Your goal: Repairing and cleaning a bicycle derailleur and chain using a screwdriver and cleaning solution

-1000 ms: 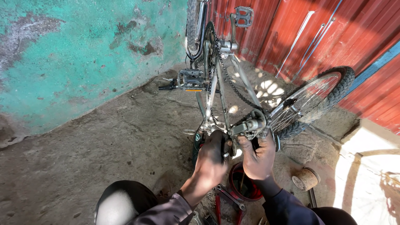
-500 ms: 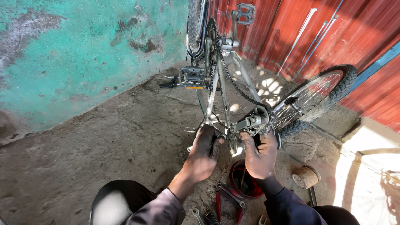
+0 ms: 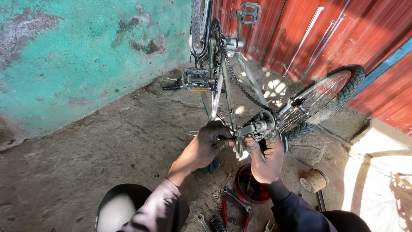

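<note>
One bicycle (image 3: 227,90) stands upside down on the concrete floor (image 3: 107,141), between a flaking turquoise wall (image 3: 86,56) and a red corrugated wall (image 3: 300,30). Two pedals show — one (image 3: 196,79) low on the left, one (image 3: 250,11) up at the top — with one chain (image 3: 240,83) running down to one rear derailleur (image 3: 256,127), and two tyred wheels: one (image 3: 319,101) out to the right, one (image 3: 198,25) cut off by the top edge. The left hand (image 3: 209,144) is clenched around the frame tube just beside the derailleur; the right hand (image 3: 267,159) grasps the derailleur from below, fingers curled up around it. Beneath the hands sit one round red tin (image 3: 251,189), one pair of red-handled pliers (image 3: 234,202), one spanner (image 3: 204,222) and one small brown tub (image 3: 314,180) to the right. Against the frame half a second back, the left hand has slid further up the tube and closer to the derailleur, its forearm stretched out more; a second back it sat lower, nearer the tin. The right hand has kept its place on the derailleur throughout.
</note>
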